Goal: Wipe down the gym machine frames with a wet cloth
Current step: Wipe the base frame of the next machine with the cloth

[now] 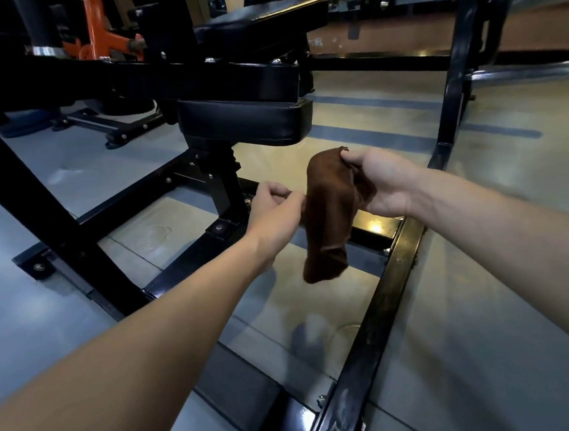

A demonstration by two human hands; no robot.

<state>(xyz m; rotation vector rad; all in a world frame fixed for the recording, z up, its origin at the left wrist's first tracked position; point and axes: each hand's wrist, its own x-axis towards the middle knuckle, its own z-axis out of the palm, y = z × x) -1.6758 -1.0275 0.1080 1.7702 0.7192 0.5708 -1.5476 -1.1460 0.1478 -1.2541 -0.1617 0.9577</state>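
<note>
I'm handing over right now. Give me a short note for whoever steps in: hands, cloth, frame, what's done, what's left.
Right hand: pinches the top corner of the brown cloth, which hangs free in the air.
Left hand: fingers curled at the cloth's left edge, apparently gripping it.
Cloth is above the black floor frame, touching no part of the machine; padded seat is behind it.
Done: cannot tell from this view what has been wiped.
Left: refold the cloth, then wipe the frame bars.

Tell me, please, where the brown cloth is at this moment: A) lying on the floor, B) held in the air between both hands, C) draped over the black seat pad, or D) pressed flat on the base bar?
B: the brown cloth hangs above the floor, pinched at its top by the right hand, with the left hand gripping its side edge.
</note>
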